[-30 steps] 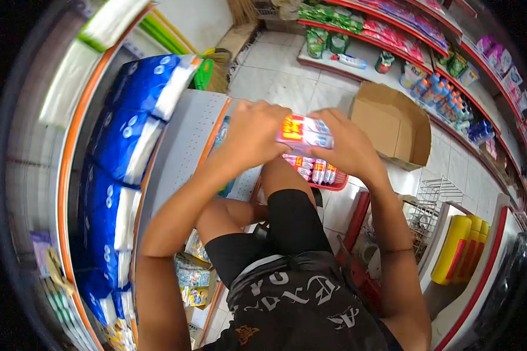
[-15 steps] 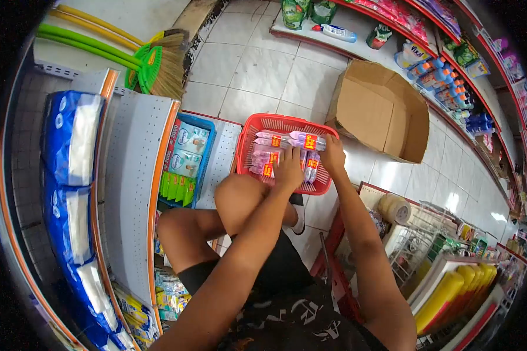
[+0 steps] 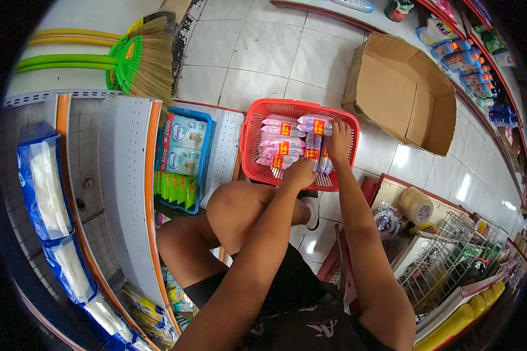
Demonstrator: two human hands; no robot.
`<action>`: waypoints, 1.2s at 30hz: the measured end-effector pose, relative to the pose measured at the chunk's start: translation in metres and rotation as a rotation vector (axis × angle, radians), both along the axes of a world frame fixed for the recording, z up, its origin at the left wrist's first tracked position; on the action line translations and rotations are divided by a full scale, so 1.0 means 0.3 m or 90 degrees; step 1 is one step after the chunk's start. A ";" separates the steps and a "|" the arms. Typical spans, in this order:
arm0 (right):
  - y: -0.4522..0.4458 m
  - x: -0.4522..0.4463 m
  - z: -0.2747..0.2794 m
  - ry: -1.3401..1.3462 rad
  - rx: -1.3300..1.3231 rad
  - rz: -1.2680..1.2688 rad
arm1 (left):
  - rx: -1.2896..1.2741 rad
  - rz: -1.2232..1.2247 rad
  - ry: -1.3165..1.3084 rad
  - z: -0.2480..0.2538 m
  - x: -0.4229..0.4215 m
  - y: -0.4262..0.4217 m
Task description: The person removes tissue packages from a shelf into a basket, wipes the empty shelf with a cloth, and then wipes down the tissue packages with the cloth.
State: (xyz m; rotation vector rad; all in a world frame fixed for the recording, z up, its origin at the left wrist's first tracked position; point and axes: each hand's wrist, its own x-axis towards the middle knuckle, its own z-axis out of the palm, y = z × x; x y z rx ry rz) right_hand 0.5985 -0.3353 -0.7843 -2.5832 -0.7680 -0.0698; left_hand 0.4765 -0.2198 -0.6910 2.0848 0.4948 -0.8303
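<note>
A red plastic basket [image 3: 253, 169] holds several soft pink packets [image 3: 282, 143] with red and yellow labels. Most lie stacked sideways on the left; on the right, a few stand lengthwise. My left hand [image 3: 300, 174] is closed at the near end of a lengthwise packet [image 3: 312, 153], its fingertips partly hidden. Against the basket's right wall, my right hand [image 3: 339, 143] has its fingers curled around the right end of an upper packet [image 3: 315, 125]. Both hands are inside the basket, close together.
A blue basket [image 3: 208, 158] with white and green packs sits on the shelf at left. An open cardboard box [image 3: 401, 96] stands on the tiled floor to the right. Brooms [image 3: 137, 55] lean at upper left; a wire rack [image 3: 445, 257] is at lower right.
The view has shifted, and the red basket appears slightly farther right. My left hand has drawn off the left stack toward the lengthwise packets, its fingers closing. My right hand stays at the right side.
</note>
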 end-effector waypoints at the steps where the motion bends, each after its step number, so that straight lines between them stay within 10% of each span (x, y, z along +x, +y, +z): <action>1: -0.005 -0.006 -0.005 0.003 -0.002 0.002 | -0.002 0.002 0.003 -0.009 0.004 -0.006; 11: 0.008 0.087 -0.070 0.353 -0.096 -0.071 | -0.034 -0.033 -0.056 0.013 0.007 -0.019; 15: 0.044 -0.047 0.006 0.076 -0.183 -0.152 | -0.049 0.020 -0.093 0.005 -0.027 0.002; 21: -0.021 -0.336 0.073 0.378 0.215 -0.012 | -0.060 0.094 -0.337 0.076 -0.060 0.042; 22: 0.000 -0.424 0.134 0.453 0.490 -0.050 | -0.133 0.157 -0.260 0.085 -0.043 0.033; 25: -0.024 -0.533 0.372 0.665 0.383 -0.023 | -0.111 0.211 -0.349 0.354 -0.091 -0.001; 26: -0.014 -0.550 0.468 0.654 0.454 0.000 | -0.085 0.168 -0.595 0.369 -0.137 -0.015; 29: 0.046 -0.544 0.651 0.527 0.516 0.086 | -0.181 0.180 -0.573 0.705 -0.359 0.003; 36: 0.471 -0.802 1.423 0.625 0.631 0.563 | 0.243 0.282 -0.741 1.510 -1.154 0.207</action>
